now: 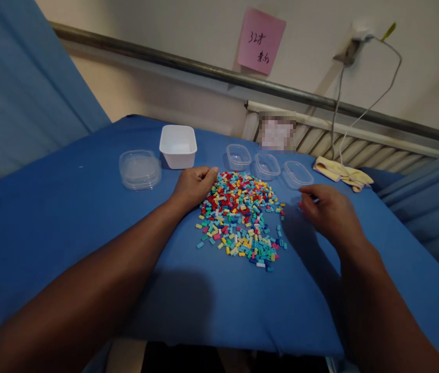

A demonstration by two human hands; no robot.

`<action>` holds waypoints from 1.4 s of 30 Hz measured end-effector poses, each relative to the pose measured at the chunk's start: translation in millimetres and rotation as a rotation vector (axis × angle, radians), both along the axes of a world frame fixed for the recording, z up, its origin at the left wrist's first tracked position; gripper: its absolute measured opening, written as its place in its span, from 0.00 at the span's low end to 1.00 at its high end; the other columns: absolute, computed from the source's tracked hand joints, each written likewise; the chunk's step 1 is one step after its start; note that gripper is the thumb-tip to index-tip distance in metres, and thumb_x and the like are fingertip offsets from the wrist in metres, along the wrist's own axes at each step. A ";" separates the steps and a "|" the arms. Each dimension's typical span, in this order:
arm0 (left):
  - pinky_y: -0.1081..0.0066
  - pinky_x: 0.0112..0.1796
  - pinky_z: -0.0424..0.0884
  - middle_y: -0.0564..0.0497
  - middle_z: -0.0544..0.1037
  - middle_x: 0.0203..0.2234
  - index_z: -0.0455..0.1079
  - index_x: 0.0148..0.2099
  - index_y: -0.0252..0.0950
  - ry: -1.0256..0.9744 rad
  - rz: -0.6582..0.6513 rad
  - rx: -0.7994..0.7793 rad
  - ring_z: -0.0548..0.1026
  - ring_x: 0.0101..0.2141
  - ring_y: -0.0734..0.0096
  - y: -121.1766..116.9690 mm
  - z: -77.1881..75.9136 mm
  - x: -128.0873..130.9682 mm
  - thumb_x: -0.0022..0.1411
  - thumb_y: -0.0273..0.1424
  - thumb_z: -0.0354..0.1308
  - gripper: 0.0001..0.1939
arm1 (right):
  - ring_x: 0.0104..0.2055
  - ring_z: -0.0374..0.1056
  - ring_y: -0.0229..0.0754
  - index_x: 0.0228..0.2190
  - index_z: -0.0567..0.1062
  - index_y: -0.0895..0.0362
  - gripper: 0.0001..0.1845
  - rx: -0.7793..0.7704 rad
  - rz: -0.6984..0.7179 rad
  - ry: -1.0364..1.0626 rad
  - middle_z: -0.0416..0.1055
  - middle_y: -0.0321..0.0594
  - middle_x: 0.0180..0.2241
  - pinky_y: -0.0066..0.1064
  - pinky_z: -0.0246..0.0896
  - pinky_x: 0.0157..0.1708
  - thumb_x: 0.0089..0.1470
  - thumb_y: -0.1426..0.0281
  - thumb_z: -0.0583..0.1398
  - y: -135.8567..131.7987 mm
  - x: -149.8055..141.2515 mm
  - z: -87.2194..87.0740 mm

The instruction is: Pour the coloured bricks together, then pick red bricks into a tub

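Below, blue-covered table, curtains, radiator, wall.

head-worn view (facing forward, down)

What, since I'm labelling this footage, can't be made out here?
Head view: left hand's grip, if any; its curled fingers hide it.
Head view: full shape of the pink bit at the right hand; fingers cover it.
Head view: lower pieces in the brick pile; upper ones cover them.
Head view: radiator paper's content; pixelated.
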State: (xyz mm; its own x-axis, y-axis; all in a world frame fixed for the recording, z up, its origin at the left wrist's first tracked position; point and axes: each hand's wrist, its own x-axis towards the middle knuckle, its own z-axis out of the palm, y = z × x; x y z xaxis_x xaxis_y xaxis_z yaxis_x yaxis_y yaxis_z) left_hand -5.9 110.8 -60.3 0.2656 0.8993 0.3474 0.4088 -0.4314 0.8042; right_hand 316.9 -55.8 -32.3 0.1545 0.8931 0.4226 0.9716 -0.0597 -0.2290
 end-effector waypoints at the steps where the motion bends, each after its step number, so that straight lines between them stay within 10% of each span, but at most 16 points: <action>1: 0.70 0.27 0.59 0.54 0.73 0.18 0.74 0.27 0.37 0.000 0.000 0.000 0.69 0.25 0.69 -0.2 0.2 0.0 0.72 0.51 0.55 0.27 | 0.47 0.80 0.52 0.50 0.85 0.55 0.18 0.000 0.114 0.052 0.84 0.49 0.49 0.42 0.73 0.51 0.66 0.66 0.59 2.7 -14.0 -2.3; 8: 0.70 0.27 0.59 0.53 0.74 0.19 0.75 0.28 0.37 0.009 0.008 0.009 0.70 0.25 0.68 1.0 -1.2 0.5 0.72 0.51 0.55 0.27 | 0.61 0.75 0.52 0.56 0.81 0.51 0.18 -0.211 0.426 0.116 0.81 0.46 0.57 0.44 0.68 0.62 0.68 0.70 0.62 25.7 -82.8 -21.4; 20: 0.70 0.27 0.59 0.53 0.74 0.19 0.74 0.27 0.37 0.000 -0.012 0.018 0.69 0.25 0.69 2.9 -3.0 -0.5 0.72 0.52 0.55 0.28 | 0.47 0.80 0.48 0.47 0.85 0.55 0.14 -0.182 0.302 0.163 0.85 0.44 0.44 0.39 0.70 0.50 0.65 0.72 0.61 17.7 -39.2 -24.0; 29: 0.70 0.28 0.60 0.53 0.74 0.19 0.74 0.27 0.37 0.004 -0.009 0.026 0.70 0.25 0.68 1.1 -1.7 0.1 0.72 0.51 0.55 0.28 | 0.59 0.76 0.51 0.56 0.82 0.51 0.20 -0.242 0.469 0.101 0.83 0.44 0.56 0.43 0.69 0.61 0.66 0.74 0.61 24.4 -75.4 -17.6; 42: 0.70 0.29 0.60 0.54 0.73 0.19 0.74 0.28 0.37 -0.003 -0.027 0.022 0.69 0.26 0.69 2.1 -3.4 0.3 0.72 0.50 0.54 0.27 | 0.54 0.77 0.54 0.52 0.83 0.52 0.18 -0.417 0.279 -0.081 0.83 0.46 0.52 0.38 0.67 0.48 0.63 0.72 0.60 33.7 -92.3 -4.2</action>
